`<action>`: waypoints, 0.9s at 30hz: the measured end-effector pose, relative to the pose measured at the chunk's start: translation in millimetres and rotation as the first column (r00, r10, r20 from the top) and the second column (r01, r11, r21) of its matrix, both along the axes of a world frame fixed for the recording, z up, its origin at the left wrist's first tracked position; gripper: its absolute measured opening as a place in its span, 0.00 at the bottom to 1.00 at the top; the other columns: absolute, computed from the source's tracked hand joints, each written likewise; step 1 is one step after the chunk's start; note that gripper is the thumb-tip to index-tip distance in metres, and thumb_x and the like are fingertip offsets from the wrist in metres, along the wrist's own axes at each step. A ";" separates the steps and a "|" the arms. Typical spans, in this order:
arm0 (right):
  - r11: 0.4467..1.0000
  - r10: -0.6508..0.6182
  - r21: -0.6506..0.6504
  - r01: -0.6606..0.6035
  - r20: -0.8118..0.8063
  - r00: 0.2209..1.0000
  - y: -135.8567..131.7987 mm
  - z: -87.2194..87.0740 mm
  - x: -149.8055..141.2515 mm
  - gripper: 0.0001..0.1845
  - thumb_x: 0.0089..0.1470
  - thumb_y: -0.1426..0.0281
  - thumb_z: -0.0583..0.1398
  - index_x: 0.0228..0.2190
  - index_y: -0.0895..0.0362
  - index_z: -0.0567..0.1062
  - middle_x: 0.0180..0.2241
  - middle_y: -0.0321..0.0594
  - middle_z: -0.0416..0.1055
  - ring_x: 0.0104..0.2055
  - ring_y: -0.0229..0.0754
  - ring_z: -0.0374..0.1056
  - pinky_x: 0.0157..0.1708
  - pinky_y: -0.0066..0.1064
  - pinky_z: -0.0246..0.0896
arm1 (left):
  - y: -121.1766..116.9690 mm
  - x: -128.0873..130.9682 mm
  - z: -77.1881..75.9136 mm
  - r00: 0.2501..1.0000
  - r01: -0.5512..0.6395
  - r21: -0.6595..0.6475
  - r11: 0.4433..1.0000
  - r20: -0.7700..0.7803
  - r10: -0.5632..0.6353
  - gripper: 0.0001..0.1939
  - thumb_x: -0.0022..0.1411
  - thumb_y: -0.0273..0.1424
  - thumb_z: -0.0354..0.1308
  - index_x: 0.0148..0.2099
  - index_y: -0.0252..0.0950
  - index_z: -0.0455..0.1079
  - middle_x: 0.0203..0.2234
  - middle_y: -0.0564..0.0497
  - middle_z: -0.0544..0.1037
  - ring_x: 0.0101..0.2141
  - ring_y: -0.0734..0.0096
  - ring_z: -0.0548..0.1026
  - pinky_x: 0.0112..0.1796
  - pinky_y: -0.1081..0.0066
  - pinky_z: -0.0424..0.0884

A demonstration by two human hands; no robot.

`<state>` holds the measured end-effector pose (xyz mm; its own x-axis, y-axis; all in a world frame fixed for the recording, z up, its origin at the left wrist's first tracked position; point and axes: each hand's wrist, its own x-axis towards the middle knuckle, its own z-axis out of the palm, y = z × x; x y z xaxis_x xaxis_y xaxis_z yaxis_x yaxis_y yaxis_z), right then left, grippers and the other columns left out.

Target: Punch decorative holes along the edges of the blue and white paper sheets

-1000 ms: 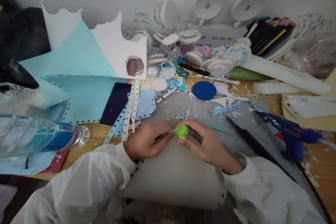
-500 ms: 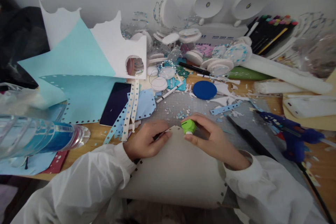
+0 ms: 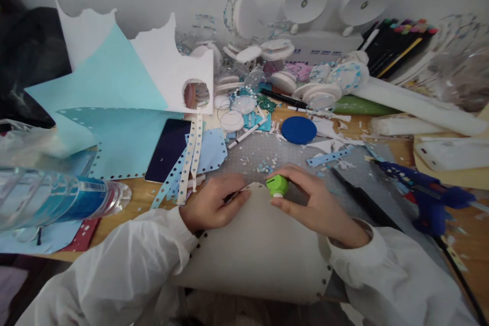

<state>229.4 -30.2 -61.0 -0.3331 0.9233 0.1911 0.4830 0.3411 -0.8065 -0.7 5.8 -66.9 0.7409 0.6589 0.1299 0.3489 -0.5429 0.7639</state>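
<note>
One green punch (image 3: 278,186) has a dark slot.

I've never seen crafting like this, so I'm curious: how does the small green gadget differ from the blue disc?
The green gadget is chunky, with a white part at its lower edge, while the blue disc is thin and round. The green gadget is held in the right hand; the blue disc lies flat, untouched. The blue disc also looks wider in view than the green gadget. Both stand out in strong colour.
</note>
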 end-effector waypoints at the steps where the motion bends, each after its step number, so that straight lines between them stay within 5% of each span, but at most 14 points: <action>1: 1.000 0.009 0.001 -0.009 0.005 1.000 0.1 -0.6 -0.2 0.12 0.54 0.67 0.62 0.41 0.52 0.68 0.40 0.40 0.69 0.44 0.43 0.65 0.44 0.35 0.61 | -0.1 -0.2 -0.1 1.000 0.003 0.003 1.000 -0.001 -0.003 0.11 0.67 0.30 0.46 0.30 0.35 0.61 0.24 0.54 0.63 0.27 0.73 0.64 0.29 0.71 0.59; 15: 0.995 0.040 -0.093 -0.043 -0.036 0.999 -6.6 -1.3 -13.4 0.07 0.53 0.71 0.61 0.36 0.55 0.67 0.34 0.39 0.66 0.37 0.42 0.63 0.37 0.33 0.60 | 0.0 1.3 -0.5 0.998 -0.015 0.043 0.999 0.063 0.013 0.10 0.66 0.29 0.48 0.30 0.34 0.62 0.24 0.53 0.64 0.26 0.73 0.64 0.28 0.71 0.60; 18: 0.995 0.049 -0.083 -0.054 -0.050 0.998 -8.0 -2.1 -16.1 0.07 0.53 0.72 0.60 0.36 0.55 0.68 0.34 0.40 0.66 0.37 0.43 0.63 0.37 0.34 0.60 | 0.8 3.4 2.5 0.997 -0.019 0.004 1.000 0.077 0.018 0.09 0.62 0.36 0.54 0.38 0.33 0.66 0.29 0.50 0.70 0.30 0.70 0.68 0.31 0.70 0.63; 20: 0.994 0.070 -0.075 -0.074 -0.047 0.996 -8.8 -2.8 -18.1 0.07 0.53 0.71 0.61 0.36 0.55 0.68 0.34 0.40 0.66 0.37 0.43 0.63 0.37 0.34 0.59 | 0.9 5.4 3.6 0.997 0.020 0.000 1.000 0.073 -0.020 0.18 0.56 0.42 0.61 0.42 0.34 0.67 0.34 0.48 0.73 0.34 0.66 0.71 0.35 0.68 0.66; 23: 0.995 0.091 -0.042 -0.092 -0.022 0.996 -10.1 -4.1 -21.9 0.08 0.52 0.70 0.62 0.35 0.56 0.68 0.33 0.39 0.65 0.37 0.44 0.61 0.38 0.35 0.57 | -0.9 8.8 4.0 0.999 0.052 0.052 0.997 0.004 -0.053 0.24 0.50 0.48 0.65 0.39 0.34 0.68 0.32 0.48 0.74 0.35 0.64 0.71 0.36 0.68 0.66; 27: 0.996 0.095 0.000 -0.095 -0.010 0.995 -11.3 -7.4 -26.9 0.08 0.50 0.74 0.60 0.34 0.56 0.68 0.32 0.39 0.64 0.37 0.44 0.60 0.38 0.36 0.55 | -4.4 11.8 3.7 0.998 0.055 0.146 0.988 -0.051 -0.048 0.19 0.55 0.46 0.62 0.32 0.33 0.67 0.25 0.50 0.70 0.30 0.66 0.69 0.31 0.69 0.62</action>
